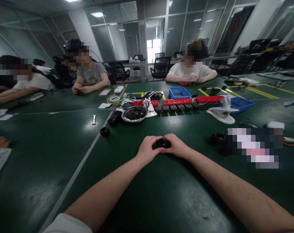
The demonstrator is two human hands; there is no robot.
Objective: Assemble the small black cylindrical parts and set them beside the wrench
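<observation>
A small black round part with a ring-shaped top [162, 142] rests on or just above the green table [127, 181] in front of me. My left hand [147, 149] grips it from the left, with fingers curved behind and thumb in front. From the right, my right hand [178, 146] closes around the same part, and the two thumbs meet at its near side. Its lower portion is partly hidden by my fingers. A similar black round part [105, 132] lies to the left, and another [218, 138] sits to the right.
Beyond my hands are a metal bowl [134, 115] with black cables, a black handheld device [115, 117], red socket strips [177, 101], a blue bin [179, 93] and a white clip stand [223, 115]. A wrench [94, 119] lies left. Several people sit around the table.
</observation>
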